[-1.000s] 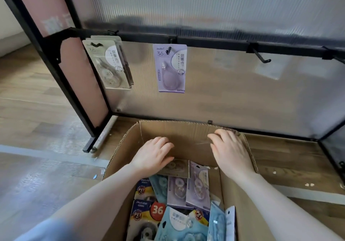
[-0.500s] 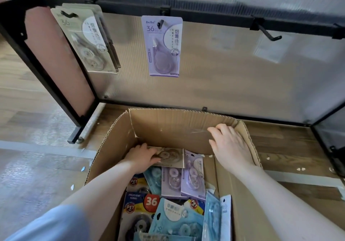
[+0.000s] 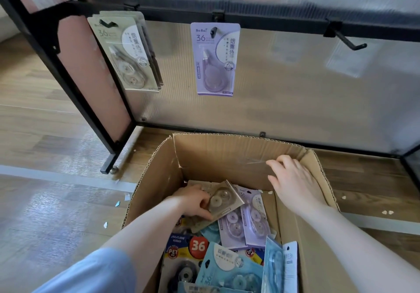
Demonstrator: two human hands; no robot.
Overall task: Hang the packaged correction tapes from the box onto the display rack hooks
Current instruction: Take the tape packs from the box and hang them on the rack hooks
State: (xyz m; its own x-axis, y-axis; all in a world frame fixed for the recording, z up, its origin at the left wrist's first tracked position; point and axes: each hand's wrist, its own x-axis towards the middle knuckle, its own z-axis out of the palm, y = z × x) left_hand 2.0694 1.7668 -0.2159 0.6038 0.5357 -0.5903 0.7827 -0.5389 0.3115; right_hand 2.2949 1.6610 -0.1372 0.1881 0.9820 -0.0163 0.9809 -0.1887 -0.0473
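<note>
An open cardboard box (image 3: pixel 209 156) on the floor holds several packaged correction tapes in beige, purple, blue and dark colours. Inside it, my left hand (image 3: pixel 193 202) grips a beige correction tape pack (image 3: pixel 221 202), tilted up from the pile. My right hand (image 3: pixel 293 181) rests with relaxed fingers on the box's far right wall. On the black rack bar (image 3: pixel 272 21) above, a beige stack of packs (image 3: pixel 128 54) hangs on the left hook and one purple pack (image 3: pixel 216 59) on the middle hook. The right hook (image 3: pixel 347 40) is bare.
The rack has a translucent ribbed back panel (image 3: pixel 295 93) and a black frame leg (image 3: pixel 109 166) standing left of the box. Wooden floor (image 3: pixel 45 133) lies to the left, with small paper scraps scattered near the box and along the right.
My left hand reached down into the box, closed on a beige pack and tilted it up. My right hand stayed on the box wall. The view shifted slightly.
</note>
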